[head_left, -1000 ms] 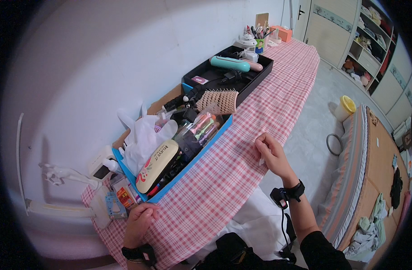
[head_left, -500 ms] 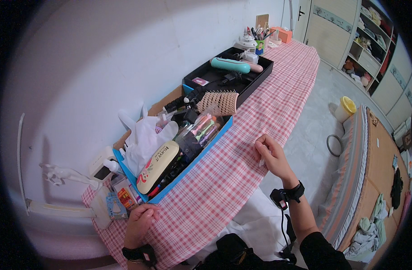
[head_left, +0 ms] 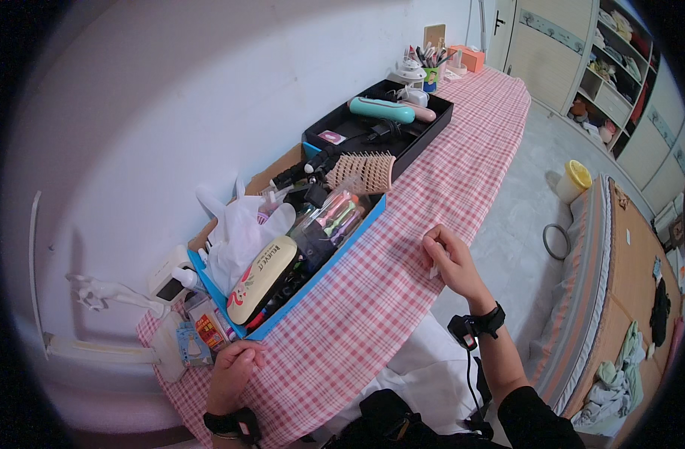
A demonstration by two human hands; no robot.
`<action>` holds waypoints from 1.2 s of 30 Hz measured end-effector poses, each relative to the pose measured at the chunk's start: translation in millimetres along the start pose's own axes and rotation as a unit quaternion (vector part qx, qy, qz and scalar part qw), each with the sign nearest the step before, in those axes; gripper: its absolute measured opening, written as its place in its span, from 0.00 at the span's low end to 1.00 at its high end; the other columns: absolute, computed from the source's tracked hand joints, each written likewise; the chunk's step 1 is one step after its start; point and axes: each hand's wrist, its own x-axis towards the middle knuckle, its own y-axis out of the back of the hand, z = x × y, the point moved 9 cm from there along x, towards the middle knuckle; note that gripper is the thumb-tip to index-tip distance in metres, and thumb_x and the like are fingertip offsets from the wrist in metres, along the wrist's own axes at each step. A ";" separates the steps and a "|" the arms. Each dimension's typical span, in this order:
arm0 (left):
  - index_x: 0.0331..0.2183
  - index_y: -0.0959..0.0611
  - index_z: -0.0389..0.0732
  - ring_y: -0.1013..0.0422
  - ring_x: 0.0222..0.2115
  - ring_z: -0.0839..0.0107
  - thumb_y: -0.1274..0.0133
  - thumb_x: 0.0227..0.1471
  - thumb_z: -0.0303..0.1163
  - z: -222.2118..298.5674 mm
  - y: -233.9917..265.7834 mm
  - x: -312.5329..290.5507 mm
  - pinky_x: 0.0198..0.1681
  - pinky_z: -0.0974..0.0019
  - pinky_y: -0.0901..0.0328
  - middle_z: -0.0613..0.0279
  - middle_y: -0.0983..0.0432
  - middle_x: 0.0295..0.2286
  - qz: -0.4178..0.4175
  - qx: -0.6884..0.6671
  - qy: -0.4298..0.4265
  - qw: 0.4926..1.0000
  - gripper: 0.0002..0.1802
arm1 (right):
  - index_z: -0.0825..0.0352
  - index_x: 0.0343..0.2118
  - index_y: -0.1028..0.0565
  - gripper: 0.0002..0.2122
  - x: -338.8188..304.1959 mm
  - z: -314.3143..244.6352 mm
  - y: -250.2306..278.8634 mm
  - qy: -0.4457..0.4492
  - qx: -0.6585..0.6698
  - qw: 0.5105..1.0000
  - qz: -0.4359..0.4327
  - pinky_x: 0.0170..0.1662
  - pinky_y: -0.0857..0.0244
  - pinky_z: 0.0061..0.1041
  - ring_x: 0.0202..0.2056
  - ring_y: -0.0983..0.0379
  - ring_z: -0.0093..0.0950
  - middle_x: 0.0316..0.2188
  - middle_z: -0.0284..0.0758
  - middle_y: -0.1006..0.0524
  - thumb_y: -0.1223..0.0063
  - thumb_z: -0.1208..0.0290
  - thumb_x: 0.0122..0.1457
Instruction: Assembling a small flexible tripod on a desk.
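Observation:
My left hand rests on the checked cloth by the near corner of a blue-edged box, its fingers curled in, with nothing showing in them. At the table's front edge my right hand is closed, and a small white scrap like tissue pokes out under its fingers. Inside the box lie a cream glasses case, a white plastic bag, a clear pack of coloured pens or similar sticks and a beige hairbrush. Each wrist wears a black strap with a small device.
Behind the box stands a black tray with a turquoise oblong device. A pen cup is at the far end. Small packets and a white figurine sit at the left. A yellow-lidded bin stands beside the bed at right.

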 end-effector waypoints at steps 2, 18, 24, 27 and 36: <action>0.34 0.21 0.32 0.35 0.28 0.77 0.61 0.53 0.21 0.2 0.1 0.2 0.34 0.75 0.40 0.63 0.29 0.25 -0.001 -0.003 -0.003 1.000 0.12 | 0.68 0.31 0.33 0.09 -0.1 0.0 0.6 0.003 -0.005 1.000 0.003 0.29 0.40 0.17 0.24 0.37 0.16 0.22 0.27 0.33 0.59 0.68 0.65; 0.35 0.22 0.33 0.35 0.27 0.79 0.62 0.55 0.23 1.8 -1.6 -1.1 0.32 0.77 0.42 0.64 0.29 0.25 -0.006 -0.005 0.002 1.000 0.13 | 0.68 0.31 0.33 0.10 -0.5 3.0 1.0 0.001 -0.013 1.000 0.003 0.29 0.40 0.17 0.25 0.37 0.16 0.23 0.27 0.32 0.59 0.68 0.65; 0.35 0.21 0.33 0.36 0.27 0.80 0.61 0.55 0.23 2.5 -1.1 -1.7 0.31 0.78 0.42 0.64 0.29 0.25 0.000 -0.006 0.007 1.000 0.13 | 0.69 0.31 0.33 0.09 -0.3 2.8 0.2 0.002 -0.007 1.000 0.001 0.29 0.40 0.17 0.25 0.37 0.16 0.23 0.27 0.32 0.59 0.68 0.65; 0.34 0.21 0.33 0.37 0.26 0.81 0.61 0.55 0.24 -3.6 2.0 -1.3 0.30 0.79 0.43 0.65 0.29 0.25 0.003 -0.007 0.021 1.000 0.13 | 0.68 0.31 0.33 0.09 -0.3 1.8 -0.1 0.004 -0.003 1.000 0.001 0.29 0.40 0.17 0.25 0.37 0.16 0.23 0.27 0.32 0.59 0.67 0.65; 0.35 0.21 0.33 0.39 0.24 0.83 0.61 0.55 0.25 -2.4 1.1 -1.3 0.28 0.80 0.45 0.66 0.29 0.25 0.002 0.004 0.015 1.000 0.13 | 0.68 0.31 0.33 0.10 -0.2 3.3 0.0 0.005 -0.002 1.000 0.000 0.29 0.41 0.17 0.24 0.37 0.15 0.22 0.27 0.33 0.58 0.67 0.65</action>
